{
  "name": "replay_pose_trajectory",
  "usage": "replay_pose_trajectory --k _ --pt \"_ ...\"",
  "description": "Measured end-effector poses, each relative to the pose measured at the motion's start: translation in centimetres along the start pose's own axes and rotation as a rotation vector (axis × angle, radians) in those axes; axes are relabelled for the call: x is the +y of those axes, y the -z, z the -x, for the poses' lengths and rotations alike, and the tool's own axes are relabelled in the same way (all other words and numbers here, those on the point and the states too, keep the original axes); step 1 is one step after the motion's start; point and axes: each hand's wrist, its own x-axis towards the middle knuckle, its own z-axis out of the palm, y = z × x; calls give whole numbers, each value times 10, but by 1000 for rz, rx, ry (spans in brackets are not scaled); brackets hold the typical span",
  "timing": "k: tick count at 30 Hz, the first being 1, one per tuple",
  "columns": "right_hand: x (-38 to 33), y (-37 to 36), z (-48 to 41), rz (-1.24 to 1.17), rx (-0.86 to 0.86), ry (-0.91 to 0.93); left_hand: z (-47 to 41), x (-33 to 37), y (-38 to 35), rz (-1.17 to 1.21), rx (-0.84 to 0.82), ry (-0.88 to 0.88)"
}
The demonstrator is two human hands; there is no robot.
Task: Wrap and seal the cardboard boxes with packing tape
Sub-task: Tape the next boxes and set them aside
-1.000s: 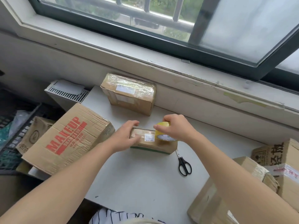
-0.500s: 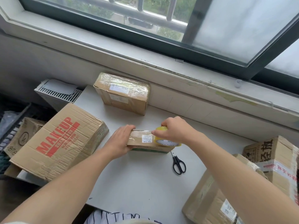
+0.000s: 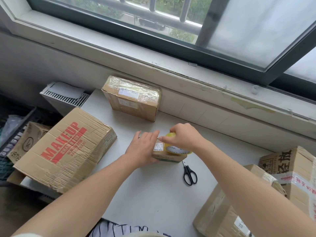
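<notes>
Small cardboard box (image 3: 168,157) under both hands on the counter (image 3: 153,194).
Left hand (image 3: 143,149) presses flat, fingers straight, on its left end; right hand (image 3: 183,138) curls round the yellow tape roll (image 3: 177,150) atop its right end.

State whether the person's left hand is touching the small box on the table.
Touching. The head view shows the left hand lying on the small box, fingers across its top, covering its left end.

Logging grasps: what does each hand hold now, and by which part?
The right hand grips the tape roll over its top rim; left hand presses flat on the left end of the small box.
</notes>
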Motion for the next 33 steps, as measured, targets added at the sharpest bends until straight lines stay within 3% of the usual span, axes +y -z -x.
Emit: replay_pose_trajectory --k 6,10,14,18,33 --pt "33 12 18 -248 -55 -11 -1 -4 -9 -48 116 -2" --pt "52 32 25 -11 -8 4 -4 -4 -9 -73 111 -14" --pt "68 35 22 69 -84 -5 -5 -6 -10 -81 114 -17" --pt "83 33 19 247 -107 -109 -5 -9 -13 -83 129 -33" --pt "103 -1 12 131 -169 -183 -6 -9 -11 -137 87 -69"
